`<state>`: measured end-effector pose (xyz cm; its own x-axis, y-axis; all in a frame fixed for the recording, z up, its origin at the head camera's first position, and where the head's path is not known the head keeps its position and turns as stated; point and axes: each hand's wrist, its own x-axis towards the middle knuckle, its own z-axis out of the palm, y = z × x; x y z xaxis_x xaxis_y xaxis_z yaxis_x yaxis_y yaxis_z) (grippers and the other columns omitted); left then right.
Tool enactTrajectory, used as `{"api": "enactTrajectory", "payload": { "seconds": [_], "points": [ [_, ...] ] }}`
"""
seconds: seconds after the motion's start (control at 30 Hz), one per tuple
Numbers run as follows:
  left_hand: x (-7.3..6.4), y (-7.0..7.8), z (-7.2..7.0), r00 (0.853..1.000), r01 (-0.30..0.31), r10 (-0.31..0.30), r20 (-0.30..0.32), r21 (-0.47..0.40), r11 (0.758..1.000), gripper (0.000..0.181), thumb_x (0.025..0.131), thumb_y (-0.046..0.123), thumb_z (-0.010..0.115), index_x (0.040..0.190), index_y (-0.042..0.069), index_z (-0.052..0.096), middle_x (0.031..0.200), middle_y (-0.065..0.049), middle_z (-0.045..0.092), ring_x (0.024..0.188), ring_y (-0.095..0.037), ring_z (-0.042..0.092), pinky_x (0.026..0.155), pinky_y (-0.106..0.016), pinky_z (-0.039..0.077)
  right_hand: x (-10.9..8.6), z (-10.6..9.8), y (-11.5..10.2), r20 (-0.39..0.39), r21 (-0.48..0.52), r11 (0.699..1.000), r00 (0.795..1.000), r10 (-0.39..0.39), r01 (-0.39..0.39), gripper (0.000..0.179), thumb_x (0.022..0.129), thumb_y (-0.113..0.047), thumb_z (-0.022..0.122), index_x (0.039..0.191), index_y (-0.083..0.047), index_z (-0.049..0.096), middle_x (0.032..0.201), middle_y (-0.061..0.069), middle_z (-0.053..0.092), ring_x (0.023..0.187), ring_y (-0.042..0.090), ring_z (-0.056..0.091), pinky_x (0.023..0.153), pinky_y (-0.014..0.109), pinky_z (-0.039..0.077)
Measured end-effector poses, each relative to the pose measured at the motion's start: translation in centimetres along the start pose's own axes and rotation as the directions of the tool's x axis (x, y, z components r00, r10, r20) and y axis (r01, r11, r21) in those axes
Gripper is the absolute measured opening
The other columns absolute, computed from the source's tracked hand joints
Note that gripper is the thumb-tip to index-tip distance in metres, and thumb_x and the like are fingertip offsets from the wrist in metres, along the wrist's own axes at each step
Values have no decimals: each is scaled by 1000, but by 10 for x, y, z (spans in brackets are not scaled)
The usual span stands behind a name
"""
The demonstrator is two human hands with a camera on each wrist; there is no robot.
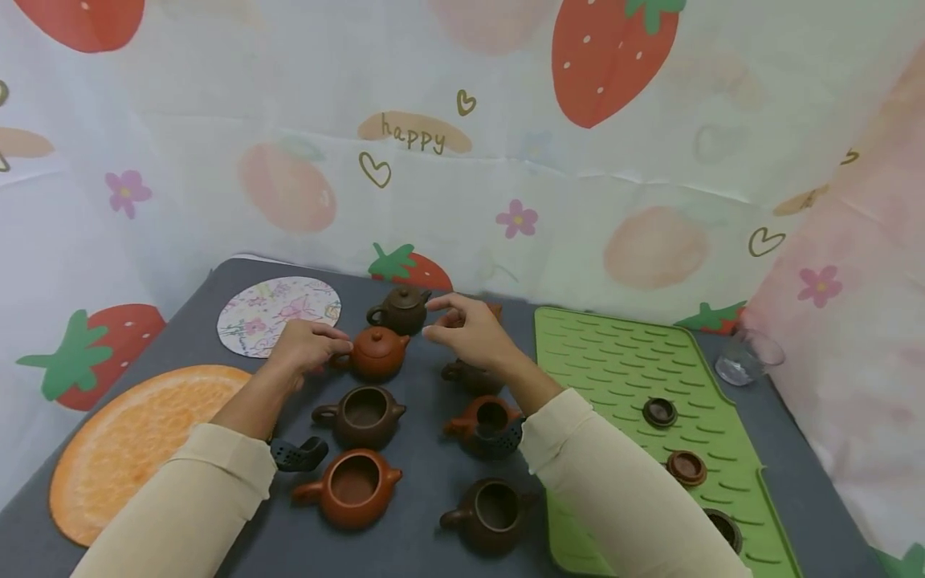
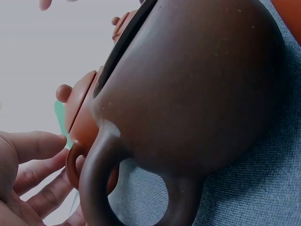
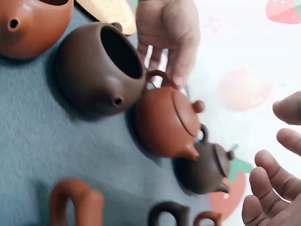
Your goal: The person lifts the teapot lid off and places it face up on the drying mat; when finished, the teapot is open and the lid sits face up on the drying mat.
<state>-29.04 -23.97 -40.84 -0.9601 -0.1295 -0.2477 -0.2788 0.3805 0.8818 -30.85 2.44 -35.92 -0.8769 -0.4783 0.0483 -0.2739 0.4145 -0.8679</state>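
Observation:
My left hand (image 1: 307,349) pinches the handle of a lidded orange-red clay teapot (image 1: 378,357) standing on the dark cloth. In the left wrist view its thumb and fingers lie on either side of that handle, partly behind a large brown teapot (image 2: 197,84). My right hand (image 1: 470,333) hovers to the right of the orange-red teapot, fingers loosely bent and nothing between them. Just behind is a lidded dark brown teapot (image 1: 405,311). Beneath the right hand and wrist, another dark teapot (image 1: 477,379) is partly covered, and a reddish one (image 1: 495,308) peeks out behind the hand.
Lidless teapots stand nearer me in two columns, among them a brown one (image 1: 364,425) and an orange one (image 1: 352,491). A green mat (image 1: 607,353) at right carries small lids (image 1: 660,412). Beyond it is a clear glass (image 1: 740,365). Two round mats, one orange (image 1: 144,433), lie left.

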Motion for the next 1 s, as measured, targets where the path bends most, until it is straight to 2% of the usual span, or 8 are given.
{"api": "enactTrajectory", "payload": {
  "seconds": [0.13, 0.27, 0.4, 0.67, 0.9, 1.0],
  "points": [
    [0, -2, -1, 1000, 4, -4, -3, -10, 1000, 27, 88, 12, 69, 108, -5, 70, 95, -11, 65, 82, -23, 56, 68, -39, 50, 8, 16, 0, -4, 32, 999, 1000, 12, -12, 32, 93, -19, 66, 124, -11, 61, 90, 8, 62, 80, 32, 56, 62, 33, 43],
    [0, -3, 1, 1000, 13, -13, 9, -13, 1000, 24, 88, 11, 69, 105, -5, 71, 88, -9, 66, 82, -25, 58, 69, -40, 50, 15, 28, 1, -31, 35, 999, 999, 12, -11, 31, 93, -18, 67, 122, -8, 63, 89, 8, 60, 74, 23, 54, 62, 32, 43],
    [0, -4, 2, 1000, 17, -17, 6, -9, 1000, 23, 88, 11, 70, 105, -4, 72, 88, -9, 66, 84, -24, 58, 70, -40, 50, 22, 39, 1, -60, 24, 999, 998, 27, -25, 29, 92, -19, 67, 120, -10, 64, 88, 6, 60, 73, 20, 54, 62, 32, 44],
    [-2, -4, 3, 1000, 16, -16, -21, -4, 1000, 22, 88, 11, 70, 103, -4, 72, 84, -8, 66, 78, -22, 55, 62, -34, 46, 33, 66, 2, -71, 0, 998, 995, 69, -69, 30, 91, -18, 67, 120, -11, 64, 84, 2, 60, 65, 18, 56, 55, 28, 45],
    [-2, -5, 3, 999, 14, -14, -33, 5, 1000, 20, 88, 11, 69, 102, -3, 73, 94, -10, 61, 78, -21, 50, 60, -31, 43, 39, 76, 5, -57, -36, 994, 994, 98, -101, 34, 91, -21, 68, 123, -12, 62, 86, 2, 59, 69, 18, 57, 58, 31, 46],
    [-1, -6, 4, 999, 16, -16, -29, 1, 1000, 22, 88, 11, 69, 103, -4, 72, 108, -16, 59, 80, -21, 50, 60, -30, 42, 41, 79, 7, -74, -46, 992, 991, 115, -118, 34, 91, -22, 68, 124, -13, 63, 86, 1, 59, 70, 18, 57, 59, 31, 47]
  ]
}}
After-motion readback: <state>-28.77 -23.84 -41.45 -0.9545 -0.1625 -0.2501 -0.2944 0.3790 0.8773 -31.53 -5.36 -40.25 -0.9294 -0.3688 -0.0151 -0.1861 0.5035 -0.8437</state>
